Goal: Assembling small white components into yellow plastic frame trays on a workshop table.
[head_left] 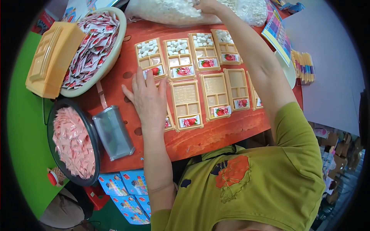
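Observation:
My left hand [148,98] lies palm down with fingers spread, holding nothing. Its fingertips touch the lower end of a tan divided tray [149,59]; under the hand another tray is mostly hidden. At the top edge my right hand [208,6] reaches into a clear plastic bag [165,11] of small white cubes; its fingers are partly hidden. The far row of trays holds white cubes [178,47] in the large compartments and red-and-white strawberry sachets [182,71] in small ones. In the near row, the visible large compartments [185,91] are bare, with sachets [189,121] below.
At left stand a cream basin [121,29] of strawberry sachets, stacked tan trays [46,57] and a dark basin [96,154] of pink packets. A clear plastic box [114,133] lies beside them. Blue cartons [129,208] sit below the red table [216,134]; wrapped sticks [304,65] lie right.

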`<state>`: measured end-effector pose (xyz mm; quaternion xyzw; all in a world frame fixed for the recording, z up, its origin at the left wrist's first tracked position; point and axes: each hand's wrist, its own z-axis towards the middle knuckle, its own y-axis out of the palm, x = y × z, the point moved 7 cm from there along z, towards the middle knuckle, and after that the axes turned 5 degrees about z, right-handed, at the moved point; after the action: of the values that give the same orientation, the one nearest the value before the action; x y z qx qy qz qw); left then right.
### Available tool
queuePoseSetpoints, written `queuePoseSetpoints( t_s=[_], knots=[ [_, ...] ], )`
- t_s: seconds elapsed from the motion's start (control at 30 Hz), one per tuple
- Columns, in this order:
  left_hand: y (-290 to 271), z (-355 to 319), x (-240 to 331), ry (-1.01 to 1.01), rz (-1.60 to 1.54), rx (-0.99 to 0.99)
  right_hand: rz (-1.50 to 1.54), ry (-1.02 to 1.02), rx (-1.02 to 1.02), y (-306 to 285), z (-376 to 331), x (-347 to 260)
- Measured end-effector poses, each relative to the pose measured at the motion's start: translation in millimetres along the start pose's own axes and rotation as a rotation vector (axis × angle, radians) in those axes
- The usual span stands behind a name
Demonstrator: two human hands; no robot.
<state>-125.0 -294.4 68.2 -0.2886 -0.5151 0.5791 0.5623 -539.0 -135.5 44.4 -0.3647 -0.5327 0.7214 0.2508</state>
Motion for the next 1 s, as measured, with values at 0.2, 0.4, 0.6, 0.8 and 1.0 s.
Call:
queuePoseSetpoints(
  t_s=[0.2,0.4,0.6,0.8,1.0],
  knots=[
    [1.0,-2.7,-3.4,-0.003,0.023,-0.017,-0.078,-0.068,0.041,0.8,-8.5,-9.9],
    [0.7,-0.8,3.5,0.020,0.026,-0.002,0.225,0.225,0.165,-39.6,-23.7,35.9],
    [-0.3,-0.8,2.2,0.012,0.050,-0.005,0.830,0.387,0.109,-79.4,-90.1,90.9],
    [-0.4,-1.1,5.1,0.025,0.060,-0.012,0.653,0.440,0.002,-89.5,-201.8,63.2],
    [3.7,-2.8,1.9,0.008,0.064,-0.038,0.281,0.330,0.073,-94.3,-221.2,36.0]
  ],
)
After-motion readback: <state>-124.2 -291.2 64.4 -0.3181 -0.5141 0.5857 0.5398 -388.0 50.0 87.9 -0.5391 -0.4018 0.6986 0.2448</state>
